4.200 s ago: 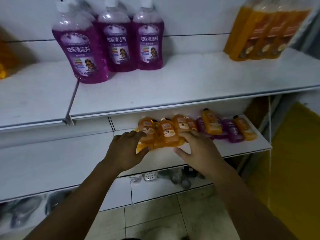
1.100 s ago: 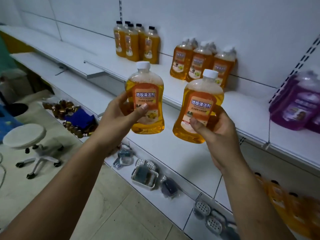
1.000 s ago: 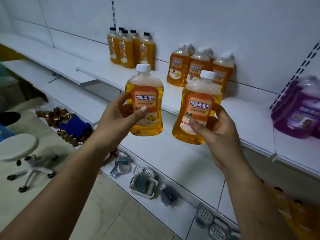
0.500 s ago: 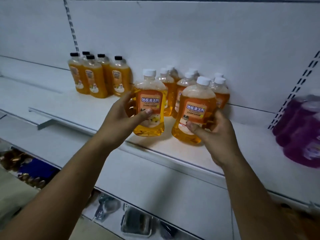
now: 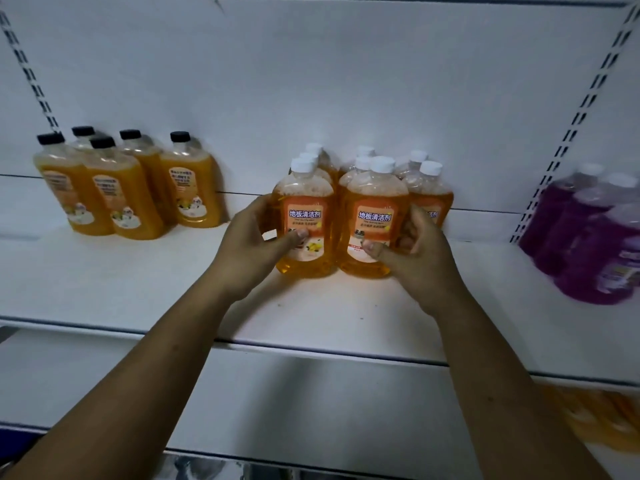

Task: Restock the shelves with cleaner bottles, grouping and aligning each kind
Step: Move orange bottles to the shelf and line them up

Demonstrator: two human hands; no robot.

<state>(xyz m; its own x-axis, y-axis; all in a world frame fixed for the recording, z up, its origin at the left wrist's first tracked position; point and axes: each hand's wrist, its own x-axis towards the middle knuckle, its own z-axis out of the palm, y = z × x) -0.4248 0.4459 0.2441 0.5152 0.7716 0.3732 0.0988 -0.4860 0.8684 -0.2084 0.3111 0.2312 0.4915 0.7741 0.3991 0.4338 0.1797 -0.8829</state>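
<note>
Two orange cleaner bottles with white caps stand upright side by side on the white shelf (image 5: pixel 104 292). My left hand (image 5: pixel 252 247) grips the left bottle (image 5: pixel 304 206) with its thumb on the label. My right hand (image 5: pixel 412 251) grips the right bottle (image 5: pixel 375 206) the same way. Both bottles sit at the front of a group of several like white-capped orange bottles (image 5: pixel 427 188), which stand against the back wall.
Several taller orange bottles with black caps (image 5: pixel 121 188) stand at the shelf's left. Purple bottles (image 5: pixel 595 237) stand at the right past a slotted upright (image 5: pixel 568 140). A lower shelf (image 5: pixel 311 403) lies below, with orange bottles (image 5: pixel 602 420) blurred at its right.
Both hands picked up a bottle each from the lower shelf, carried them left and up, and set them down on the shelf in front of the white-capped group.
</note>
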